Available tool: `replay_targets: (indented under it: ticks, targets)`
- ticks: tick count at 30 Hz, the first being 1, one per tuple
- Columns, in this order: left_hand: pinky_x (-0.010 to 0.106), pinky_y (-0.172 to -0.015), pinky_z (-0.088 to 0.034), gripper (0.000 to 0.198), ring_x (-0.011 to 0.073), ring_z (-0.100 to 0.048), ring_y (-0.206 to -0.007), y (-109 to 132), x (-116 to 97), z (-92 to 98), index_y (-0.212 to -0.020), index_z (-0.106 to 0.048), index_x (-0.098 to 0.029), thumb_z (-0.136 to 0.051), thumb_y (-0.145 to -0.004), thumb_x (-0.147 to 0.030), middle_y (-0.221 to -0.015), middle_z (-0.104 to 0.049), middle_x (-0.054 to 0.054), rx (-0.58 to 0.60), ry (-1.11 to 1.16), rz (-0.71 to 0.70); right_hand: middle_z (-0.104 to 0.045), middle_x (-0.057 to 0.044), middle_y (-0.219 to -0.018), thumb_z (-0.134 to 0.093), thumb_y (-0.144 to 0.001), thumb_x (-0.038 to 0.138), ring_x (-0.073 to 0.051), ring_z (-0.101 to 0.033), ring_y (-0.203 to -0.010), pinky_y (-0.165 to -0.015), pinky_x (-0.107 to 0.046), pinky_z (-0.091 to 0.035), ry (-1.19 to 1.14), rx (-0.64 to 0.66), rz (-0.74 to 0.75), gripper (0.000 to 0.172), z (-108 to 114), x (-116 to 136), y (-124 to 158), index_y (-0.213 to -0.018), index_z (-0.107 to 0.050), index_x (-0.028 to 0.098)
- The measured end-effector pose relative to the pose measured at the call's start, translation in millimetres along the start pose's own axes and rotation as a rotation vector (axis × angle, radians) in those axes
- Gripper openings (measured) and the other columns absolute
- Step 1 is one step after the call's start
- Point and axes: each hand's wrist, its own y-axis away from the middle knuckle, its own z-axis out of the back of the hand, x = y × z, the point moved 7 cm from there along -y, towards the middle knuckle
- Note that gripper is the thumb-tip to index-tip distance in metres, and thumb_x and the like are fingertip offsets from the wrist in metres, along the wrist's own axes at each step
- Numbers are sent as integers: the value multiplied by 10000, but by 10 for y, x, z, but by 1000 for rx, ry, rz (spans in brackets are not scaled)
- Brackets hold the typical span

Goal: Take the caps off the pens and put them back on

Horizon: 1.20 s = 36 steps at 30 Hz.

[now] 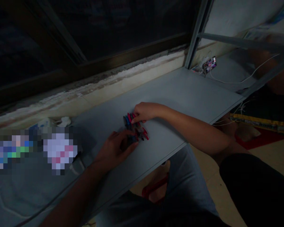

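Dim window glass and a stained sill run behind a long grey table (pixel 180 91), which fills most of the view. Both forearms reach onto the table from the near edge. The left hand (pixel 115 147) lies half open, palm down, with its fingertips resting on the lower end of a small bundle of pens (pixel 135 130). The right hand (pixel 144 112) has its fingers bent down onto the upper end; whether it clasps them I cannot tell. The pens lie side by side near the table's middle, some red and some blue, all short and slim. Far off at the table's end stands a lit phone (pixel 210 64) with a white cable (pixel 229 82).
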Motion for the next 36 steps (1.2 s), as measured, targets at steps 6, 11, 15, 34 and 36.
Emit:
replay_targets:
  ticks: [6, 11, 15, 34, 36]
  targets:
    - [299, -695, -506, 381, 184, -612, -673, 5, -78, 12, -1130, -720, -227, -563, -1003, -551, -657, -592, -22, -64, -23, -80, -704, -79, -657, -590, -1038, 387, -118, -538, -587, -638, -254, -374, -27, 0, 79, 453, -65, 122, -8, -777, -777, 68]
    - [287, -681, -506, 389, 173, -617, -660, 17, -99, -35, -1125, -725, -223, -555, -1022, -558, -682, -614, -17, -71, -71, -143, -694, -73, -638, -594, -1033, 396, -123, -542, -584, -632, -263, -369, -54, -20, 110, 464, -111, 164, -38, -744, -777, 83]
    - [309, -718, -514, 408, 184, -635, -682, 32, -126, -34, -1112, -732, -218, -545, -1030, -571, -697, -646, -1, -99, -148, -236, -687, -77, -630, -597, -1023, 394, -132, -531, -581, -627, -280, -361, -24, -42, 87, 460, -94, 160, -36, -739, -785, 85]
    - [313, -666, -509, 438, 191, -624, -677, 69, -95, 148, -1088, -717, -216, -622, -952, -621, -725, -652, -4, -259, -47, -73, -574, 40, -496, -579, -977, 241, -64, -488, -447, -485, -194, -390, -816, -275, -12, 351, 104, 3, -61, -639, -593, 147]
    - [300, -655, -511, 407, 185, -629, -673, 89, -18, 200, -1049, -707, -221, -636, -938, -606, -711, -645, -14, -327, -15, 37, -583, 52, -493, -563, -980, 171, -54, -484, -426, -460, -174, -385, -974, -306, -9, 320, 121, 62, -33, -663, -592, 147]
